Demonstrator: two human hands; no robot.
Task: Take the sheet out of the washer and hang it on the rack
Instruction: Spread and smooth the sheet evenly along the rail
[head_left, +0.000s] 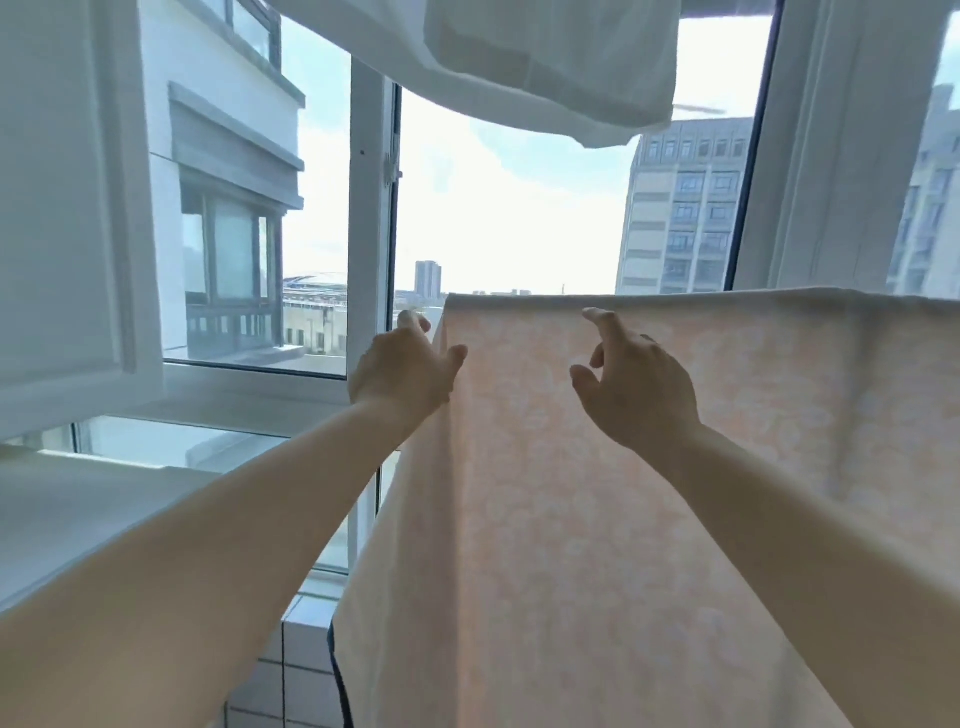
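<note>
A pale peach patterned sheet hangs draped over a rail that its top fold hides, in front of the window. My left hand grips the sheet's left edge near the top, thumb on the front and fingers behind. My right hand hovers in front of the sheet just below the top fold, fingers spread and loosely bent, holding nothing. Whether its fingertips touch the cloth is unclear.
A white cloth hangs overhead across the top of the view. A window frame stands behind the sheet, with an open white sash at left. A white tiled wall runs below the sill.
</note>
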